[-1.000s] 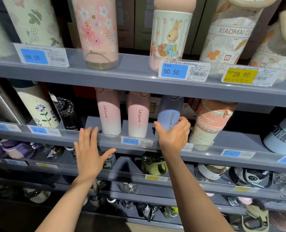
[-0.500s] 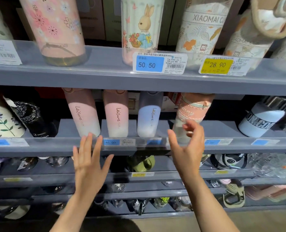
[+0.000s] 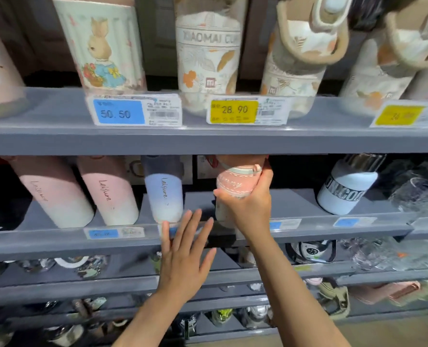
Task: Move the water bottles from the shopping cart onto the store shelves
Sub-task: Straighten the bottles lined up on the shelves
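Right now my right hand (image 3: 249, 206) is wrapped around the coral bottle (image 3: 235, 186) on the middle shelf (image 3: 295, 204), fingers curled over its upper band and thumb on the near side, a full closed hold. The bottle stands just right of the blue bottle (image 3: 164, 196), with a gap between them, and its cap sits close under the shelf above. My left hand (image 3: 183, 261) hangs flat and spread in front of the shelf lip, holding nothing; I can't tell whether its fingertips touch the rail.

I judge the step to be straightening or seating this bottle in the row, so I'd keep the grip low enough on the body to steer the base, not just the cap. I'd slide it rather than lift, since headroom looks tight. I'd watch the blue bottle: a sideways nudge could tip it into the pink ones (image 3: 108, 191). The left hand is well placed to catch anything rolling toward the edge. The cart is out of view.
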Available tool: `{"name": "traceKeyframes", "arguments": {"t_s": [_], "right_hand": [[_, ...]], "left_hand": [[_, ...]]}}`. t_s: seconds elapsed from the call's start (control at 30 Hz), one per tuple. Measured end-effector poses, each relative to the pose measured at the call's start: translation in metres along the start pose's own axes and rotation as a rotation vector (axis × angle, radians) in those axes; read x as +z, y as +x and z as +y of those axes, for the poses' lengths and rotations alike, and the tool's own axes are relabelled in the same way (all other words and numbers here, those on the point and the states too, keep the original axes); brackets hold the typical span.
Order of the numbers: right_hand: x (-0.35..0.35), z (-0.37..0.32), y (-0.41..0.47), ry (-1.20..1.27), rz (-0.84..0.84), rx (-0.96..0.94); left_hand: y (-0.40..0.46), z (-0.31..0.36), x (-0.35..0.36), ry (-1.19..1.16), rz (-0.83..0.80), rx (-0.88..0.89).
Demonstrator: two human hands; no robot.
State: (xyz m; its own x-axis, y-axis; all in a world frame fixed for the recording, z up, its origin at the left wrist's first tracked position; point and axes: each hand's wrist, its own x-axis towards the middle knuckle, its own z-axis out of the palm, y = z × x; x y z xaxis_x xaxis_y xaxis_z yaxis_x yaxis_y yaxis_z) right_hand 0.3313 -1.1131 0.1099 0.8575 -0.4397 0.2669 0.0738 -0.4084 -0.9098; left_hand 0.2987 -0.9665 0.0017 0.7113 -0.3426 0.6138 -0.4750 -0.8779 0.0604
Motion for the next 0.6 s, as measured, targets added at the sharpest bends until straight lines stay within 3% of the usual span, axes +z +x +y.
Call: {"name": "traceKeyframes", "arguments": {"t_s": [0.13,0.23,0.6], "right_hand": [[-0.036,0.017,0.020,-0.008,0.017,-0.009],[-0.066,0.030,0.039,0.004,-0.022,0.030],[-0.125,0.053,0.073,0.141,-0.466,0.065]], "left_hand": [[0.005,0.025,0.011,0.043,-0.019,-0.084],[0.007,0.032,0.021,0.050,0.054,-0.138],[0.009,0.036,0.038,0.080,0.230,-0.172]]}}
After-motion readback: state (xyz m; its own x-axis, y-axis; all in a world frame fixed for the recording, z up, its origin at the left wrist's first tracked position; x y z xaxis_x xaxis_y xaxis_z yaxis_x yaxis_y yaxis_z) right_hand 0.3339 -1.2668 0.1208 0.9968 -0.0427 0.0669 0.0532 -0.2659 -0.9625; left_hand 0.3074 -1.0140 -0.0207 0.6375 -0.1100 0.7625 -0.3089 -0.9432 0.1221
